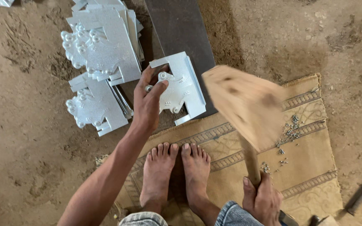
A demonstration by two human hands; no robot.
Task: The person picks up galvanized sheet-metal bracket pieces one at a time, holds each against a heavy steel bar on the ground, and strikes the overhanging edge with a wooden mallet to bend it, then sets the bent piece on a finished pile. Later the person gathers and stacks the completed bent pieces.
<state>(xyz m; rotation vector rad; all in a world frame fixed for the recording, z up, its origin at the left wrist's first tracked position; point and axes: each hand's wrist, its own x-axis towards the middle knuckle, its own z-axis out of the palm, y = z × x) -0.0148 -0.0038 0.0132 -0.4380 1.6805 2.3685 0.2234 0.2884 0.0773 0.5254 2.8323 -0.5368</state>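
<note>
Galvanised stack [101, 46]: upper left on the dirt floor [21, 138]; we count many plates with rivet-like studs, which we judge already worked, though we cannot be sure.
Lower pile [95, 106]: just below the stack, a few more plates of the same kind.
Left hand [147, 100]: fingers closed over the left edge of the plate, thumb on top, pinning it down.
Plate [181, 88]: one piece, lying on the dark slab [181, 29]; we take it as the piece in work.
Mallet [244, 104]: wooden, blurred, raised above the plate.
Right hand [262, 199]: fist wrapped tight round the mallet handle.
Rivets [290, 127]: scattered loose on the mat [311, 167]; we judge work remains.
</note>
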